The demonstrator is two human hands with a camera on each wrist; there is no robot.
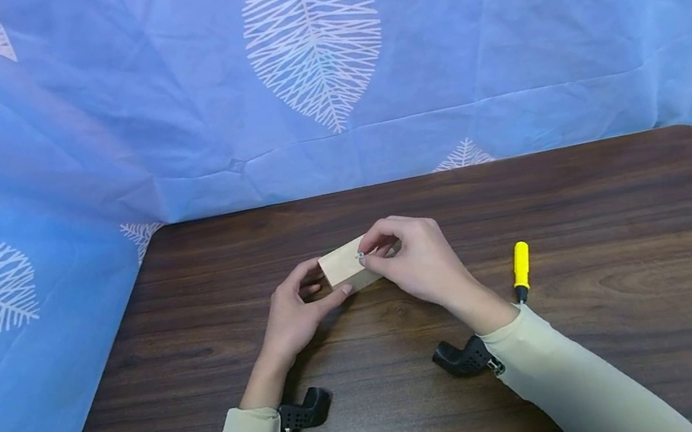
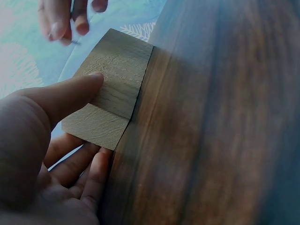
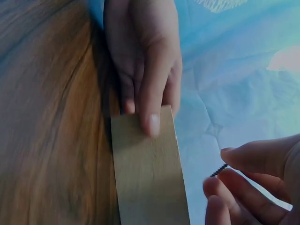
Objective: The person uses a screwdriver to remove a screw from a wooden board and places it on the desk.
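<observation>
A pale wooden block (image 1: 342,266) rests on the brown table. My left hand (image 1: 292,315) grips its left end, the thumb (image 2: 75,93) pressed on the near face and the other fingers around the end. Between the thumb and fingertips of my right hand (image 1: 419,259) is a small dark threaded screw (image 3: 219,170), pinched just above the block's top. In the right wrist view the screw is tilted and appears apart from the wood. Whether the top has a hole cannot be seen.
To the right of my right forearm lies a screwdriver with a yellow handle (image 1: 521,266), its shaft partly hidden by the sleeve. Black wrist-worn devices (image 1: 306,408) hang near the table at both sleeves. A blue leaf-patterned cloth (image 1: 190,81) hangs behind the table (image 1: 638,257).
</observation>
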